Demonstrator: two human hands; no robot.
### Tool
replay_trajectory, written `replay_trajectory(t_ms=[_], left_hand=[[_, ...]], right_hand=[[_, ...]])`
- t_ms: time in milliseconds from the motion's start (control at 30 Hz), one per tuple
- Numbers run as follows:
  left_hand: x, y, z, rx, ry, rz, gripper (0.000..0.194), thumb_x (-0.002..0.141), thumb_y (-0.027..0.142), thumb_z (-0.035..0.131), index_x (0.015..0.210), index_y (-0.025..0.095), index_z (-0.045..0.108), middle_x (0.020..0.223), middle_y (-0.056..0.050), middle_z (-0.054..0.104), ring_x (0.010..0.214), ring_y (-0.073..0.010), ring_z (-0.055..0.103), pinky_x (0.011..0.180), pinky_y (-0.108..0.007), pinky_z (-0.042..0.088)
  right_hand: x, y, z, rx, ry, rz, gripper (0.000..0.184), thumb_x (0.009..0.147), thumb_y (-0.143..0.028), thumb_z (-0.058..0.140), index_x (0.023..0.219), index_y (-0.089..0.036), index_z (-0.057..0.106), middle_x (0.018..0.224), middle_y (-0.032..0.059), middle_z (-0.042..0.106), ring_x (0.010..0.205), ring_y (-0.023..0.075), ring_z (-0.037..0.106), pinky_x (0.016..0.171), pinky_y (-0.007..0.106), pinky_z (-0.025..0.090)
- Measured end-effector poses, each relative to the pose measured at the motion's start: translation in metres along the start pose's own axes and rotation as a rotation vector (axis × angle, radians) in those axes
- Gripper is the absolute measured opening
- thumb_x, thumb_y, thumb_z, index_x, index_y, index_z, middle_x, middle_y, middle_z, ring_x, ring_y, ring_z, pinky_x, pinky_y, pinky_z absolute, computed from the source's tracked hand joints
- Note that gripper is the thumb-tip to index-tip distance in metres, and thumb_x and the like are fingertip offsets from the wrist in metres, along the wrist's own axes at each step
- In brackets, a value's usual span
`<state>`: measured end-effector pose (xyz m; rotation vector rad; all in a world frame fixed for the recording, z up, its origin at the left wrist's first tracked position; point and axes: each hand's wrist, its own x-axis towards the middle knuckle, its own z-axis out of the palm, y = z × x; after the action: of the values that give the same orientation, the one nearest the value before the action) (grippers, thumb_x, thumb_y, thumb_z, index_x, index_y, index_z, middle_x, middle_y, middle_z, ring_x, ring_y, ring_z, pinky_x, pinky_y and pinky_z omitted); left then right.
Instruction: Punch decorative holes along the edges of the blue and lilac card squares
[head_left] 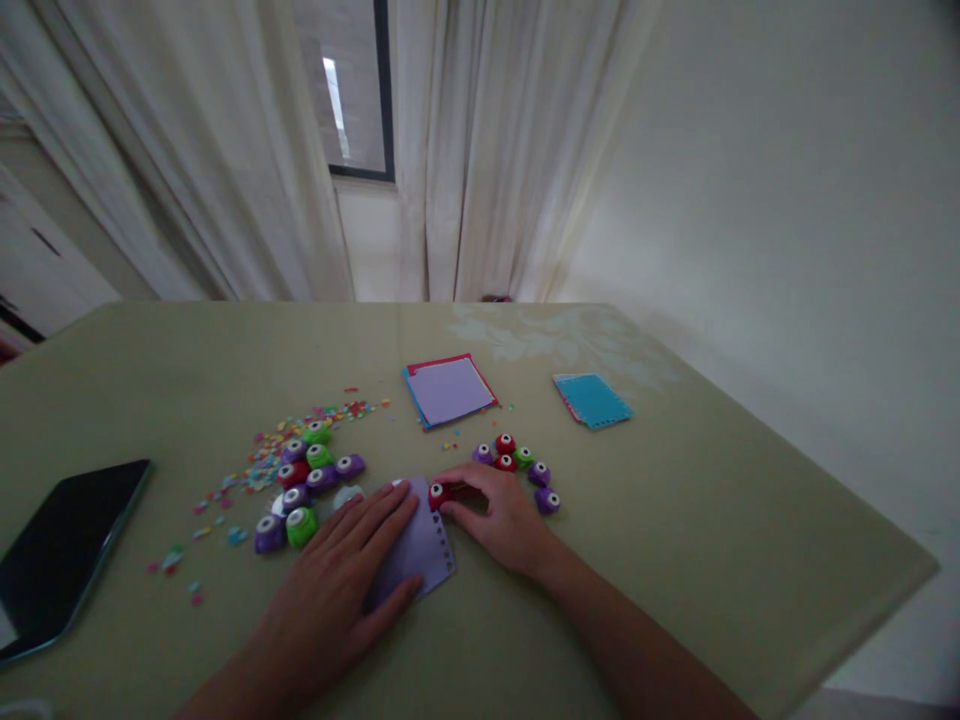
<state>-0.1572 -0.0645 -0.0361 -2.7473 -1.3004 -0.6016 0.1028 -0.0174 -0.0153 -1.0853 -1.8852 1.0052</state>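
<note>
A sheet of purple paper [418, 552] lies on the table with a row of small punched holes along its right edge. My left hand [352, 560] rests flat on it, fingers stretched out, pressing it to the table. Between the thumb and fingers of my right hand [491, 510] is a small red craft punch [438, 495], set at the paper's upper right edge. Just beyond that hand sit several small craft punches, among them a red one [505, 443] and a purple one [547, 500]. More stand left of the paper, including a green one [301, 527].
Colourful paper confetti [262, 465] is scattered on the left. A stack of paper squares [450, 390], purple on top, lies farther back. Blue paper squares with punched edges [594, 401] lie to its right. A dark tablet [71, 550] lies at the left on the table [675, 560].
</note>
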Motion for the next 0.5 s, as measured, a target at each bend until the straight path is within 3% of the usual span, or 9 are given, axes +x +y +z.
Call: replay_trajectory(t_ms=[233, 500], left_hand=[[-0.0011, 0.0002, -0.0021, -0.008, -0.018, 0.035, 0.081, 0.104, 0.053, 0.06, 0.172, 0.029, 0.026, 0.169, -0.005, 0.047, 0.147, -0.0309, 0.055, 0.118, -0.05, 0.05], [0.0, 0.0009, -0.0014, -0.03, -0.022, 0.037, 0.082, 0.104, 0.053, 0.06, 0.174, 0.03, 0.022, 0.17, -0.005, 0.045, 0.148, -0.0312, 0.054, 0.121, -0.05, 0.047]], right_hand=[[0.0003, -0.0034, -0.0024, -0.072, -0.037, -0.118, 0.036, 0.093, -0.008, 0.072, 0.127, -0.018, 0.077, 0.125, 0.0101, 0.08, 0.117, 0.022, 0.074, 0.109, 0.036, 0.055], [0.0003, -0.0042, -0.0022, -0.075, -0.051, -0.11, 0.036, 0.094, -0.009, 0.07, 0.126, -0.022, 0.077, 0.127, 0.0086, 0.08, 0.119, 0.0226, 0.073, 0.11, 0.039, 0.055]])
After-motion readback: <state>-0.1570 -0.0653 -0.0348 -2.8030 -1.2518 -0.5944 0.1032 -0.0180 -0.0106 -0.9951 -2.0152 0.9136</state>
